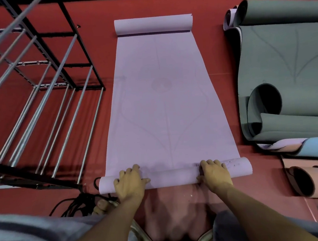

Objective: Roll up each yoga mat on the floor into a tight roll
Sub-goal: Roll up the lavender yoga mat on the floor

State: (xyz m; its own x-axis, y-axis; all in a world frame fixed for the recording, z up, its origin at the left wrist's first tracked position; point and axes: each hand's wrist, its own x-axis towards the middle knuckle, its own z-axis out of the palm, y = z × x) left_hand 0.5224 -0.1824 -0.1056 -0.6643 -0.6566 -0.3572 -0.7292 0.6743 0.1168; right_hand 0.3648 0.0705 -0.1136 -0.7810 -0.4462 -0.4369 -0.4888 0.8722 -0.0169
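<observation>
Two hands on the near rolled end of a lilac yoga mat (164, 101), which lies lengthwise on the red floor (100, 14). Left hand (129, 181) and right hand (214, 175) both curl over the small roll (175, 177), fingers wrapped on its far side, gripping it. Far end of mat curled up too. Metal rack (36, 76) to the left. Grey mats (287, 66) loosely piled at right, with a pink and blue roll (315, 182) nearer. Black cords (75, 203) lie beside the left forearm.
</observation>
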